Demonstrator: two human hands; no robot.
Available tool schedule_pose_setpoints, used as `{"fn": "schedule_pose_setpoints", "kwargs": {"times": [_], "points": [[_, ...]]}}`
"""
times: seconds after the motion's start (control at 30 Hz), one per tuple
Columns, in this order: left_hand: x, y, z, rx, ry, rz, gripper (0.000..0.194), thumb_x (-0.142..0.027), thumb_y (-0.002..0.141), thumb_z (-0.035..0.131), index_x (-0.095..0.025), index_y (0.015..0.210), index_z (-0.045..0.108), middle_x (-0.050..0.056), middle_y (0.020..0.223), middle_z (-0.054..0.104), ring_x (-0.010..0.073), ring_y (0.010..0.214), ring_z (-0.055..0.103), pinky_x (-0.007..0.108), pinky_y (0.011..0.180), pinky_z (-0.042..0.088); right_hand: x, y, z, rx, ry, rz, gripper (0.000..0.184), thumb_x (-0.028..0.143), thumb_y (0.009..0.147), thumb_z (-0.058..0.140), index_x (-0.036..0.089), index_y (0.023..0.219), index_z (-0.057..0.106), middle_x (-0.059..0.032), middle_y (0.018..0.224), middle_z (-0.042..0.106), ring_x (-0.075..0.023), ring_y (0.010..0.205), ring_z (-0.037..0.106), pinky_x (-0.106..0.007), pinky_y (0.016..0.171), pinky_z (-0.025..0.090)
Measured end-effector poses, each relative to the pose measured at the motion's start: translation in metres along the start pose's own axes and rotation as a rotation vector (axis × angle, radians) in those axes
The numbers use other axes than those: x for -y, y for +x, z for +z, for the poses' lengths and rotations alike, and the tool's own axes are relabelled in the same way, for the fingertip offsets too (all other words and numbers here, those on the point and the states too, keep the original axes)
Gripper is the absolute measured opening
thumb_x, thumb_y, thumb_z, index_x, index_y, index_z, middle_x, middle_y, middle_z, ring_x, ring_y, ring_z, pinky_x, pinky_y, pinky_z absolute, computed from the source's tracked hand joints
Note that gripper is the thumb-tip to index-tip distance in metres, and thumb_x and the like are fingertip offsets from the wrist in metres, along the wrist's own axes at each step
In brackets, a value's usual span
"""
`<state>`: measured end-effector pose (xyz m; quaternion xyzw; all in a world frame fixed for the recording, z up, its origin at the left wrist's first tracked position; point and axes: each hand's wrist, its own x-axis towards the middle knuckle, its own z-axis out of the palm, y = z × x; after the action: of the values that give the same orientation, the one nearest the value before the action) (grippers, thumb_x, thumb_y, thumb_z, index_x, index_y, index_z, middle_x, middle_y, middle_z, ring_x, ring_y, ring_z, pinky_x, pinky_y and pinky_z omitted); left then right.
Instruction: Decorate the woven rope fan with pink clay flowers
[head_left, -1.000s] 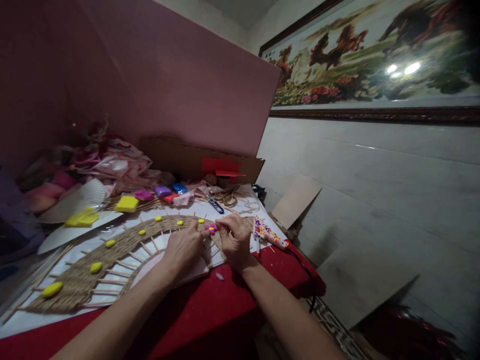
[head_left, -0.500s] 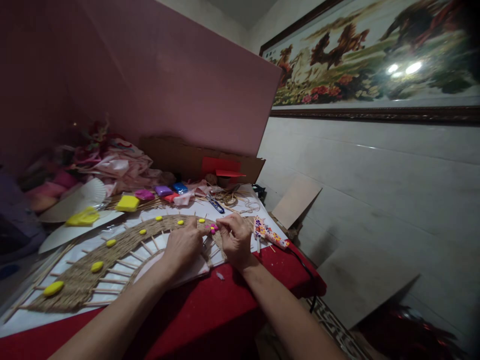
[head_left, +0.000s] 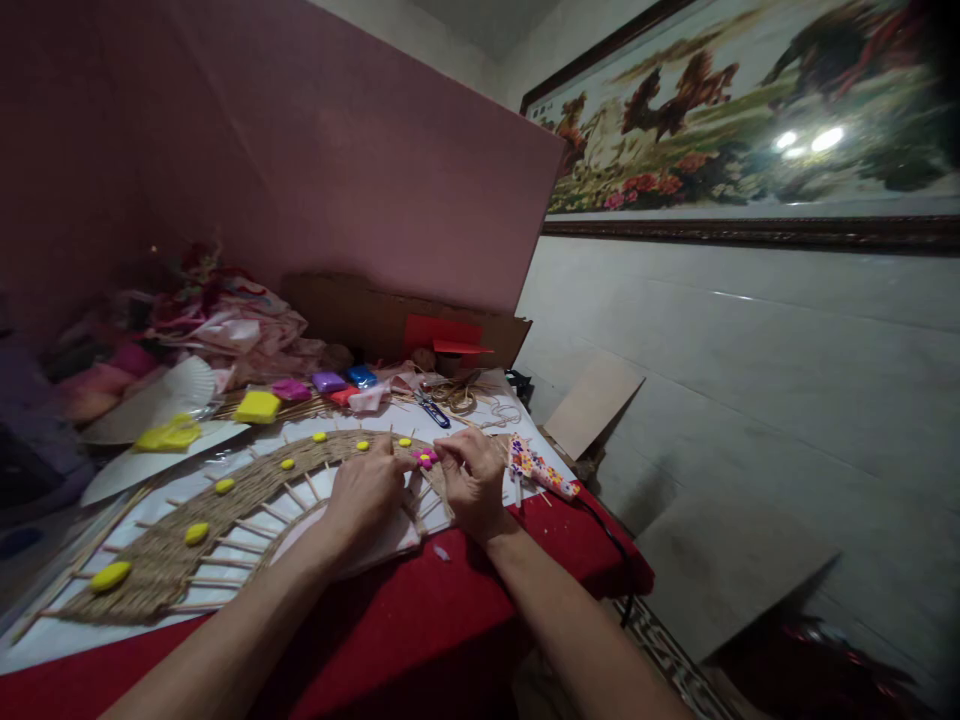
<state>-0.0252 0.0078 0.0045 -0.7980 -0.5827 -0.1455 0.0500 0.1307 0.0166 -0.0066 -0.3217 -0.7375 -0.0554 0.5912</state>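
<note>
A fan-shaped frame of wooden sticks woven with brown twine (head_left: 161, 555) lies across the table, with several yellow clay ovals (head_left: 197, 533) spaced along its band. Near its right end sits a small pink clay flower (head_left: 424, 458) with a yellow middle. My left hand (head_left: 370, 482) rests over the weave just left of the flower, fingers curled and the fingertips beside the petals; whatever they hold is hidden. On the flower's right side, my right hand (head_left: 472, 478) is closed in a pinch, thumb and forefinger together. What is between them is too small to make out.
Clay packs in yellow (head_left: 257, 407), purple (head_left: 328, 382) and blue (head_left: 361, 376) lie behind the frame. Blue-handled snips (head_left: 433, 410) and twine are beyond my hands. A flower-patterned glue gun (head_left: 540, 468) lies right, its cord crossing the red tablecloth (head_left: 480, 620).
My right fingertips have shifted slightly off the pink flower, and more of its petals show. My left hand stays almost where it was.
</note>
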Motion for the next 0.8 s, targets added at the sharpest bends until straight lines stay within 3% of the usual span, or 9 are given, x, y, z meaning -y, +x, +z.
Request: {"fn": "schedule_pose_setpoints", "kwargs": {"times": [0.6,0.8], "points": [[0.0,0.002,0.0029,0.014,0.002,0.011,0.043,-0.024,0.085,0.035,-0.041,0.117,0.058,0.008,0.097,0.053,0.0216,0.07,0.06,0.034,0.062,0.042,-0.0004,0.0002,0.0007,-0.013,-0.005,-0.001,0.009,0.016,0.085,0.054,0.019,0.084,0.062,-0.0025,0.073,0.057,-0.0146,0.07,0.053,-0.027,0.063,0.042],[-0.001,0.0029,0.0038,0.0,-0.028,0.023,0.041,-0.023,0.083,0.038,-0.038,0.111,0.064,0.008,0.095,0.056,0.0209,0.068,0.059,0.032,0.06,0.04,-0.0001,0.0015,0.0007,-0.018,0.006,0.006,0.008,0.015,0.084,0.055,0.019,0.083,0.062,-0.0024,0.073,0.057,-0.0145,0.069,0.053,-0.027,0.063,0.042]]}}
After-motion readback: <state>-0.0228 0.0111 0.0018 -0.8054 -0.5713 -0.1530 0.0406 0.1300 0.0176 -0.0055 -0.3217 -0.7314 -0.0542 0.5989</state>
